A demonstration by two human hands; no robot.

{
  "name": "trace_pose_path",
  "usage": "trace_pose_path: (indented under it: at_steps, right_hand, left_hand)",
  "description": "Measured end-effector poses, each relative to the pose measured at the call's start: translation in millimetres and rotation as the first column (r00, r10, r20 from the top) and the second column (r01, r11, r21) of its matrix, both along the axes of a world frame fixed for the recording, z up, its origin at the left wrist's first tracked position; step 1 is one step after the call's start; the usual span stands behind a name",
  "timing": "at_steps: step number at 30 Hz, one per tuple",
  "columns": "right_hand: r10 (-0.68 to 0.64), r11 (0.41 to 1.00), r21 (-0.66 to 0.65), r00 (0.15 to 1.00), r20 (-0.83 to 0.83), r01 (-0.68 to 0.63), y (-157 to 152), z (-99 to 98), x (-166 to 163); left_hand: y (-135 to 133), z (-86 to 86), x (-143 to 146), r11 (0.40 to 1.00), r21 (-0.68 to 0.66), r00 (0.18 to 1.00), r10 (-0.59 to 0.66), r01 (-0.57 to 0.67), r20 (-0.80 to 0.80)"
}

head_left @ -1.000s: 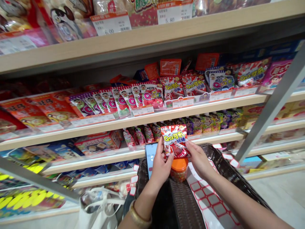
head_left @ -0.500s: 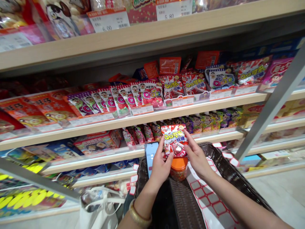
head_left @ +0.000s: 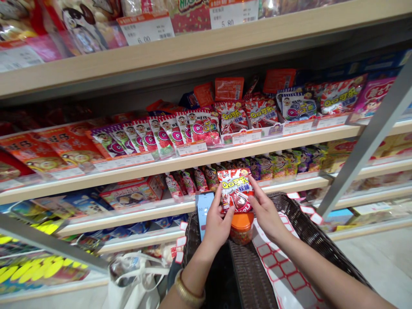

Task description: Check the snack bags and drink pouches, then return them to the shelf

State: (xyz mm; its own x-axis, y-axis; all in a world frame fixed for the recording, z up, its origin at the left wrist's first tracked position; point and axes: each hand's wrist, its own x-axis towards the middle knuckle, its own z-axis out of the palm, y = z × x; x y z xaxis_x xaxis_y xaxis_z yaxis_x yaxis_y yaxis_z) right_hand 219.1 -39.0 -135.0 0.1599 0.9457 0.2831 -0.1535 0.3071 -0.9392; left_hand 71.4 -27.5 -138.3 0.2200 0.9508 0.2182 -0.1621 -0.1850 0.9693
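Both of my hands hold a small red and white bag of gummy candy (head_left: 236,189) upright, its printed front facing me. My left hand (head_left: 219,221) grips the bag's left edge, thumb on the lower front. On the opposite edge, my right hand (head_left: 262,210) pinches the bag with fingers along its side. Just below the bag, a clear jar with an orange lid (head_left: 241,223) stands in a dark wicker basket (head_left: 289,210). A lit phone (head_left: 204,210) is upright beside my left hand, partly covered by it.
Ahead, a shelf (head_left: 180,161) carries rows of candy bags (head_left: 204,128) with price tags. Squeeze pouches (head_left: 267,165) stand one level lower. A slanted grey post (head_left: 367,141) rises at the right. A white tote bag (head_left: 131,279) hangs at lower left. Red-and-white patterned paper (head_left: 283,262) lies in the basket.
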Motion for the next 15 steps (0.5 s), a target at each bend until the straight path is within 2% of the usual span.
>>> trace_pose_path:
  at_steps: [15]
  right_hand:
    - [-0.003,1.000,-0.019,1.000,-0.003,0.002,0.2,-0.8,0.7]
  left_hand:
    - [-3.8,4.2,0.8,1.000,-0.002,1.000,0.011,-0.011,0.010]
